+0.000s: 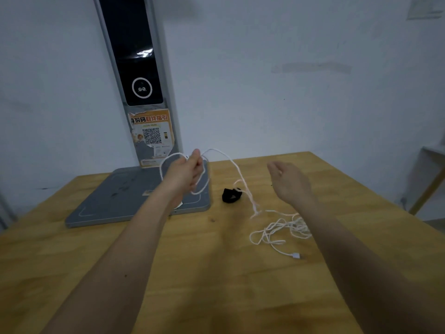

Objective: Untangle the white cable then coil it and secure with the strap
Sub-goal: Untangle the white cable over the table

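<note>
Head view: left hand [186, 171] grips looped thin white cable [237, 171]; right hand [290, 180] empty, relaxed; 4 o'clock tangle [284, 229] may tighten if pulled.

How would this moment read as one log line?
left hand: holds white cable loop | right hand: empty | strap: on table

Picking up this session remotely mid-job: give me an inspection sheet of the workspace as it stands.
Surface: wooden table, a few small dark specks.
Job's things: white cable, loops held up at one end, the rest a loose tangle on the table with its plug lying free; black strap on the table, unused.
Clutter: grey scanner stand with a QR sticker.
Grippers: left hand grips the cable loops; right hand raised, holds nothing.
Cables: only the white one.
Surroundings: pale wall.
</note>
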